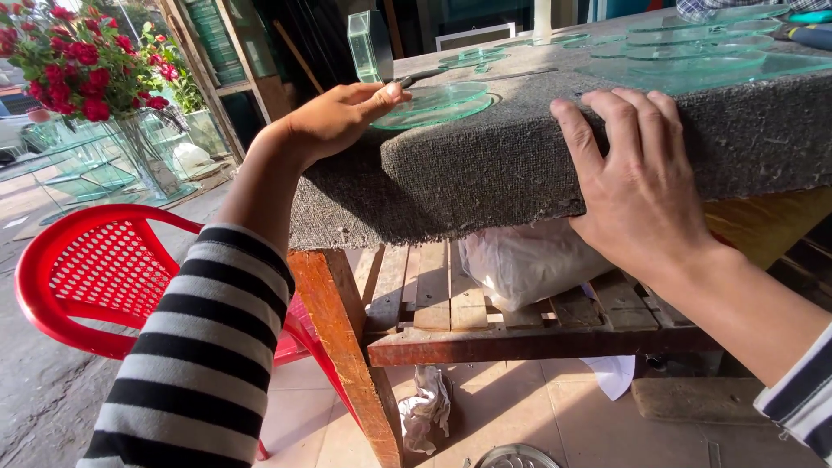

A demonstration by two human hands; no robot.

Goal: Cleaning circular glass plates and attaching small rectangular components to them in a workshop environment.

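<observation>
The left hand is touching the round glass disc (at its nine o'clock edge), fingers pressed together; the right hand is lying spread on the carpeted table edge.

Two hands, one red chair, one white bag, one flower bunch.

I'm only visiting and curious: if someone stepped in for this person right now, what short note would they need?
Left hand: open, fingertips touching the stack of round glass discs at the table's near corner.
Right hand: open, flat against the grey carpet cover hanging over the table edge; holds nothing.
More glass discs lie further back.
Done: discs lie stacked on the carpet.
Left: nothing is lifted yet.
</observation>
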